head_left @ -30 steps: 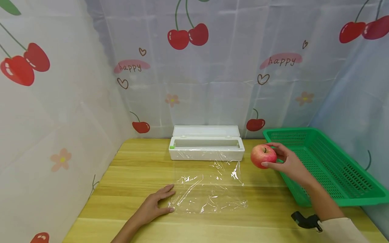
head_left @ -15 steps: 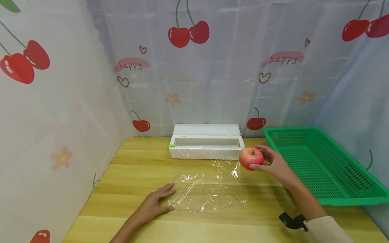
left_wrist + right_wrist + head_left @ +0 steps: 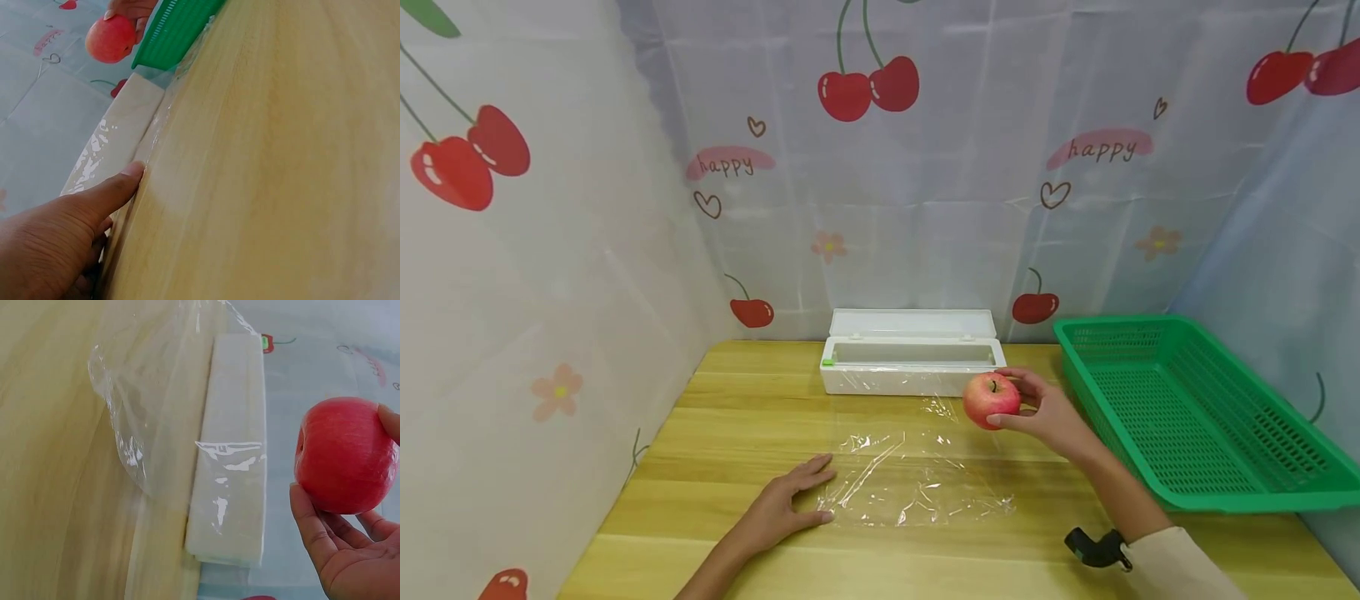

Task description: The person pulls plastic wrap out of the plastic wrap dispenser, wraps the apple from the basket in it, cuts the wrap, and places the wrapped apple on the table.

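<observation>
The two hands are well apart. The right hand (image 3: 1051, 418) holds the apple (image 3: 991, 402) between thumb and curled fingers, gripping it on its right side, raised off the table (image 3: 760, 417) with the stem upward, over the far right part of the clear film (image 3: 917, 475). The left hand (image 3: 778, 510) lies at the film's left edge, fingers loosely extended and spread, the thumb's tip touching the near corner. The apple looks firm and smooth-skinned, probably fairly light but apt to roll, so a hold around its widest part, thumb opposite the fingers, should suit it; a hard knock might bruise it. The film seems thin, limp and clingy, likely to wrinkle or fold onto itself, and is best taken by its corners or near edge. It runs across the front of the white box (image 3: 891, 381), whose lid stands open at the back. Right of that sits the green basket (image 3: 1228, 503), and behind everything hangs a cherry-printed cloth (image 3: 940, 208).
</observation>
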`<state>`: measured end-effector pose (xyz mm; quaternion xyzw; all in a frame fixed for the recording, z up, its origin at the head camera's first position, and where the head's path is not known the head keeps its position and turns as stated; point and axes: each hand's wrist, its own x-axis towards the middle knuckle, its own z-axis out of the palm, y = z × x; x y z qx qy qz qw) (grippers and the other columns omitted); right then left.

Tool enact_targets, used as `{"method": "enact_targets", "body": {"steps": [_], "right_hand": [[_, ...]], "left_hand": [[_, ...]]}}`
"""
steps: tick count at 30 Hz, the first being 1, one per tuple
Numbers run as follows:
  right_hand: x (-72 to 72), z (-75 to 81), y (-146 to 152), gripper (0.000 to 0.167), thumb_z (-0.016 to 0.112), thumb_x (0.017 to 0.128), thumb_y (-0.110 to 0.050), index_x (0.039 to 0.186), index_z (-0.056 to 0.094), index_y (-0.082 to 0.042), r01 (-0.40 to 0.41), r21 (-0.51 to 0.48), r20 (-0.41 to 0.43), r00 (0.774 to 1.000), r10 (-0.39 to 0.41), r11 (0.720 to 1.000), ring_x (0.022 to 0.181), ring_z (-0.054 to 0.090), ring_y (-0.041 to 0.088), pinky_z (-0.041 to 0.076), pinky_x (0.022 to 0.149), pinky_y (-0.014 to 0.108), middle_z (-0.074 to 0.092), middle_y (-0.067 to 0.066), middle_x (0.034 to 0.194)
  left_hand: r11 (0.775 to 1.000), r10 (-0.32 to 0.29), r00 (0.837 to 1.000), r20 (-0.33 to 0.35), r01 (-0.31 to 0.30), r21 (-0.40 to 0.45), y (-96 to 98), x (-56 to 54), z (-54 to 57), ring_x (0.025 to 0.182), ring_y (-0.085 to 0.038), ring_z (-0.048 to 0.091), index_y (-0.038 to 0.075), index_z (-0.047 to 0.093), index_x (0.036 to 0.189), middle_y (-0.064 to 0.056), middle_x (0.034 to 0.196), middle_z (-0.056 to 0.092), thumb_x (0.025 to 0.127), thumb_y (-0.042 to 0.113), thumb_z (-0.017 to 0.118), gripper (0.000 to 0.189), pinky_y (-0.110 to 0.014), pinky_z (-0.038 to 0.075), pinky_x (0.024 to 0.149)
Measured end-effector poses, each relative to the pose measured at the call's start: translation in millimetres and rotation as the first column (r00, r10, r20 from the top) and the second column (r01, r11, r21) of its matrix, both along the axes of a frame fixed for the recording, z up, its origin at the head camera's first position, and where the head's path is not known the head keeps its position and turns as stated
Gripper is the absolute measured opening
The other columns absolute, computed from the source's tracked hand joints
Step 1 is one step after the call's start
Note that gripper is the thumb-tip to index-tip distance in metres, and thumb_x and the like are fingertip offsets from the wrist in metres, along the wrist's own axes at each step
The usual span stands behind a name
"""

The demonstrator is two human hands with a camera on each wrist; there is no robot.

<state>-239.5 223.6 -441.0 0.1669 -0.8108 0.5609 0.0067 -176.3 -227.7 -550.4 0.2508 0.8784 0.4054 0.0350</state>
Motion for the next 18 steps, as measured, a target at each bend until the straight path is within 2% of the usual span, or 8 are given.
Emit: {"method": "enact_targets", "body": {"steps": [6, 18], "right_hand": [[-3.5, -4.4, -12.0, 0.075, 0.086, 0.083, -0.016, 0.146, 0.048, -0.004, -0.007, 0.008, 0.033, 0.999, 0.007, 1.0, 0.115, 0.062, 0.035, 0.059, 0.088, 0.029, 0.057, 0.022, 0.137], [-8.5, -15.6, -32.2, 0.071, 0.088, 0.08, -0.015, 0.142, 0.054, -0.005, -0.037, -0.005, 0.044, 0.998, 0.037, 0.999, 0.113, 0.062, 0.035, 0.058, 0.084, 0.025, 0.059, 0.02, 0.134]], "left_hand": [[1.0, 0.007, 1.0, 0.006, -0.007, 0.003, -0.1, 0.4, -0.3, 0.149, -0.025, 0.032, 0.013, 0.059, 0.143, 0.002, 0.16, 0.039, 0.085, 0.045, 0.079, 0.07, -0.054, 0.031, 0.117], [1.0, -0.007, 1.0, -0.028, 0.007, 0.015, 1.2, 0.4, -1.7, 0.147, -0.034, 0.034, 0.011, 0.058, 0.143, -0.005, 0.159, 0.041, 0.087, 0.043, 0.078, 0.068, -0.056, 0.031, 0.115]]}}
